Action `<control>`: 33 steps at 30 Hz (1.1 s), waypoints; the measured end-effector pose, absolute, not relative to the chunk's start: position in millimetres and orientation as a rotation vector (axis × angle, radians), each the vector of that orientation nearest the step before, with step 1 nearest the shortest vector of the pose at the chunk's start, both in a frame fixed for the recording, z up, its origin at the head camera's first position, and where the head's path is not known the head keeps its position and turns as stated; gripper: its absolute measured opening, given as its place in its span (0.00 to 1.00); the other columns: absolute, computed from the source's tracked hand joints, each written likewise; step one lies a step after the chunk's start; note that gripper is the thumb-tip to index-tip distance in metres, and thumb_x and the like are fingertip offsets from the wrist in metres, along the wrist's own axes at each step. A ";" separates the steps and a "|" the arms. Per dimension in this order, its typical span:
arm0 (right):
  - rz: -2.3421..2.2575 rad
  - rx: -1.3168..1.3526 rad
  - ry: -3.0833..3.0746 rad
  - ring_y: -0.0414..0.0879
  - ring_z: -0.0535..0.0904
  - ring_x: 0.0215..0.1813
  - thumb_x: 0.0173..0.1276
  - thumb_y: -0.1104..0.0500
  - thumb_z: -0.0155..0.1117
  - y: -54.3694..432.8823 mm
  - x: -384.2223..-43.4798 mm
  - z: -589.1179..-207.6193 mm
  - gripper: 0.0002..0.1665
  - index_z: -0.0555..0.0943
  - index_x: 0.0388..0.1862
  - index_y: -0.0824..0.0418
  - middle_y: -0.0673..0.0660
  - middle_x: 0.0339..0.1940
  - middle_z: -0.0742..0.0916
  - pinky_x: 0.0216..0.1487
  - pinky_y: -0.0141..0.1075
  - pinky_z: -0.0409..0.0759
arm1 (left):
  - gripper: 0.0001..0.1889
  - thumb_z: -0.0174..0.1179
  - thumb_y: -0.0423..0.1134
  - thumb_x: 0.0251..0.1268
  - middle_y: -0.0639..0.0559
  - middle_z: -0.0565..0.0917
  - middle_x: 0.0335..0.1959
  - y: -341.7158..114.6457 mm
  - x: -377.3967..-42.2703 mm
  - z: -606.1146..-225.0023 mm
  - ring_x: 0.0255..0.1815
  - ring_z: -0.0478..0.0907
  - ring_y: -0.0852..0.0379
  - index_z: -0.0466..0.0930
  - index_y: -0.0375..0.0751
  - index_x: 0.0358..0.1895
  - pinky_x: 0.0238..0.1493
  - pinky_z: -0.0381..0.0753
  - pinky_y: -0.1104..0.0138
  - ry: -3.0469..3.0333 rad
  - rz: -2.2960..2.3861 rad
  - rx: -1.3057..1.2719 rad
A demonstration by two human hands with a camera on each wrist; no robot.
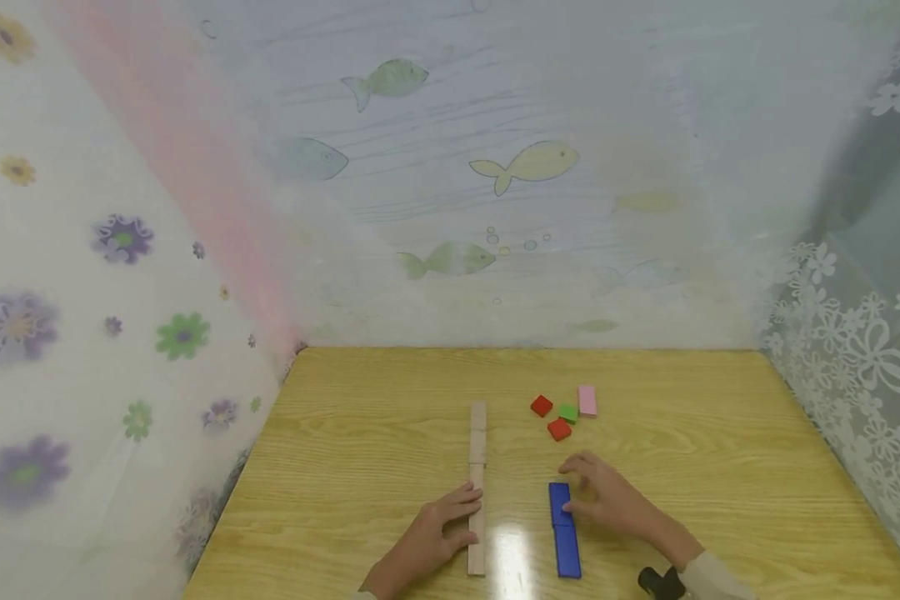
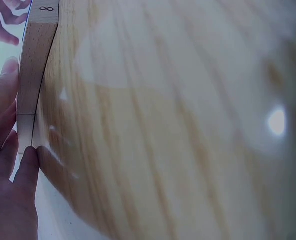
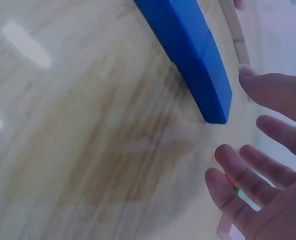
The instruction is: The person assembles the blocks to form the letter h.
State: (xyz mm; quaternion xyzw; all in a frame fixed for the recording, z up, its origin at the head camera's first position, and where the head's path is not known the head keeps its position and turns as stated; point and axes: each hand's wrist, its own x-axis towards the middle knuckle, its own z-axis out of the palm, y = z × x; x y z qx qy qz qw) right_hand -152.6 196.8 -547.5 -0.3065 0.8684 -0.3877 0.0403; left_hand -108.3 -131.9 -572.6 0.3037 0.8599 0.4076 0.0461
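Your black device (image 1: 660, 583) at the right wrist: cut off by the lower border of the head view, its kind hard to make out. Your left hand (image 1: 438, 533): fingertips and thumb laid against the wooden row (image 1: 477, 446), fingers long and unclenched; they cover part of it, so any seams there are hidden from the head view, while the left wrist view crops the hand but shows an "8" printed on one block. Two blue blocks (image 1: 566, 542), end to end: to the right of the wooden row and roughly parallel, table between. Your right hand (image 1: 618, 500): fingers spread apart, gripping nothing; its thumb overlaps the farther blue block in the head view, yet the right wrist view shows a gap between the two. Beyond your right fingertips, a cluster: two red blocks (image 1: 559, 429), a green block (image 1: 567, 411) and an upright-lying pink block (image 1: 587, 401), near one another, contact hard to judge; your fingers mask most of it in the right wrist view. Underneath all, the wood-grain table (image 1: 345, 442), glare between the rows. Farthest, a wall sheet (image 1: 390, 300) with faded fish.
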 end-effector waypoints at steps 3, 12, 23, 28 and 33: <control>-1.191 -0.882 2.666 0.47 0.75 0.38 0.57 0.60 0.72 200.4 -157.8 -545.0 0.25 0.76 0.53 0.65 0.56 0.50 0.77 0.33 0.34 0.79 | 0.25 0.61 0.43 0.63 0.49 0.70 0.66 -131.6 -108.1 -572.3 0.70 0.61 0.50 0.74 0.37 0.61 0.66 0.64 0.55 2.622 1.243 0.905; -1.220 -0.817 2.707 0.50 0.74 0.39 0.58 0.64 0.70 210.6 -174.6 -539.9 0.25 0.74 0.55 0.67 0.60 0.51 0.77 0.28 0.30 0.75 | 0.24 0.61 0.43 0.63 0.49 0.70 0.66 -131.6 -107.1 -569.8 0.70 0.61 0.49 0.74 0.37 0.61 0.66 0.65 0.54 2.619 1.239 0.885; -1.253 -0.750 2.800 0.50 0.74 0.36 0.57 0.66 0.70 222.9 -203.0 -541.8 0.28 0.74 0.56 0.70 0.66 0.51 0.77 0.28 0.31 0.74 | 0.24 0.61 0.43 0.63 0.49 0.70 0.66 -131.3 -107.0 -570.2 0.70 0.61 0.49 0.74 0.37 0.61 0.66 0.65 0.54 2.618 1.240 0.883; -1.227 -0.710 2.875 0.49 0.73 0.35 0.56 0.67 0.70 226.3 -217.5 -546.4 0.26 0.75 0.54 0.71 0.65 0.49 0.78 0.29 0.33 0.74 | 0.25 0.61 0.43 0.62 0.48 0.71 0.66 -130.9 -106.8 -570.3 0.70 0.61 0.49 0.74 0.36 0.61 0.66 0.65 0.55 2.617 1.246 0.890; -1.199 -0.726 2.941 0.51 0.73 0.34 0.55 0.67 0.71 228.1 -232.8 -550.9 0.27 0.74 0.54 0.72 0.67 0.47 0.76 0.31 0.38 0.75 | 0.25 0.62 0.43 0.62 0.48 0.71 0.66 -131.8 -107.2 -571.4 0.70 0.61 0.49 0.74 0.36 0.60 0.66 0.64 0.55 2.615 1.245 0.888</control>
